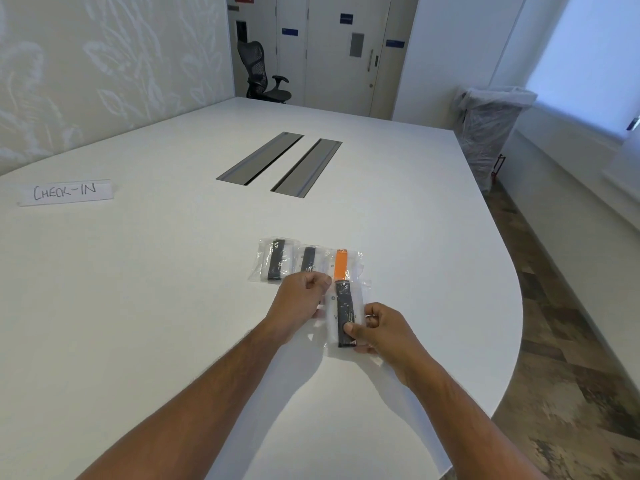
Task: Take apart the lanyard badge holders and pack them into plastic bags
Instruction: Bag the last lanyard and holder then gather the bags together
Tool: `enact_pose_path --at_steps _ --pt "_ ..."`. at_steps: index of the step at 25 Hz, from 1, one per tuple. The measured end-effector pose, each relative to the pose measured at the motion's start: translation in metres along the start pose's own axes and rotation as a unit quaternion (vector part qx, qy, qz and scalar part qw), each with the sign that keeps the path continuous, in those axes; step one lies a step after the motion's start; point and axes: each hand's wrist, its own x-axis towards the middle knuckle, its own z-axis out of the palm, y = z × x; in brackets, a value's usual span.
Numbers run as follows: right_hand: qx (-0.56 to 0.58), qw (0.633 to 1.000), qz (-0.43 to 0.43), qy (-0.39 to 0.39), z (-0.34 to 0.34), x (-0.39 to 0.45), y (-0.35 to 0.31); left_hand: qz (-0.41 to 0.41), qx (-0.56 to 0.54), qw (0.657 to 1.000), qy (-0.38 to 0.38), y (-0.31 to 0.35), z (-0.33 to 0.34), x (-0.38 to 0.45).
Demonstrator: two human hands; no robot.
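Observation:
I hold a clear plastic bag with a folded black lanyard and a badge holder inside, just above the white table. My left hand pinches the bag's top left edge. My right hand grips its lower end, thumb on the black lanyard. Just beyond, three packed bags lie in a row on the table: one with a black lanyard at the left, another black one in the middle, and one with an orange lanyard at the right, partly under the held bag.
A paper sign reading CHECK-IN lies at the far left. Two grey cable hatches sit in the table's middle. The table's curved edge runs close on the right. A lined bin and an office chair stand beyond the table.

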Motion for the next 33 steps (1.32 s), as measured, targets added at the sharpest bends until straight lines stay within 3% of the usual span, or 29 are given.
enact_pose_path --at_steps 3,6,9,15,23,28,33 --pt "0.027 0.996 -0.017 0.085 -0.009 0.017 -0.002 0.033 0.039 0.995 0.080 0.006 -0.008 0.010" --pt "0.023 0.988 -0.034 0.147 -0.017 0.036 -0.015 0.069 0.169 0.965 0.187 0.008 -0.021 0.029" --pt "0.020 0.987 -0.034 0.157 -0.020 0.054 -0.031 0.016 0.256 0.940 0.226 0.012 -0.027 0.045" --pt "0.029 0.991 -0.001 0.130 -0.013 0.083 -0.037 -0.091 0.330 0.920 0.193 0.009 -0.029 0.070" --pt "-0.082 0.984 -0.013 0.156 -0.002 0.093 -0.036 -0.088 0.414 0.888 0.181 0.000 -0.021 0.080" --pt "-0.090 0.983 -0.017 0.157 0.006 0.095 -0.036 -0.095 0.391 0.899 0.170 0.000 -0.018 0.083" --pt "-0.086 0.982 -0.022 0.164 0.009 0.093 -0.033 -0.068 0.320 0.935 0.137 -0.001 -0.015 0.080"
